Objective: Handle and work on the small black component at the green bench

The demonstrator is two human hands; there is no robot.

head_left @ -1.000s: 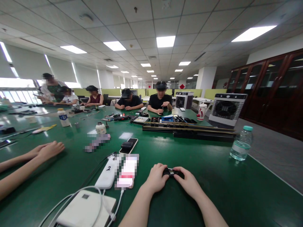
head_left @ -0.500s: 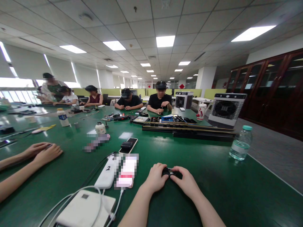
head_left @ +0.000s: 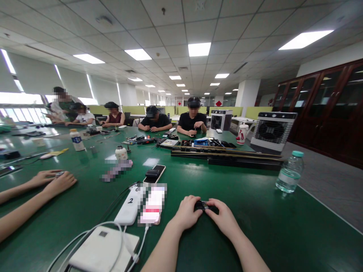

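Between my two hands is a small dark object (head_left: 202, 205) with a lighter, metallic-looking part on top; its kind is too small to make out. My left hand (head_left: 187, 212) curls round its left side, thumb toward the middle. From the right, my right hand (head_left: 220, 214) grips it with thumb and fingers, partly covering it. Both hands rest low over the green table (head_left: 255, 223). Left of them lies a phone (head_left: 153, 204) with a lit, blurred screen, plugged into a white cable.
A white power bank (head_left: 129, 207) marked 2 and a larger white box (head_left: 103, 249) with cables lie at left. A water bottle (head_left: 289, 173) stands at right. Long dark bars (head_left: 244, 161) cross the table ahead. A co-worker's hands (head_left: 58, 181) are at far left.
The view has shifted very slightly. My hands keep their hold on the small dark object with hardly any movement. The co-worker's hands at left have shifted a little.
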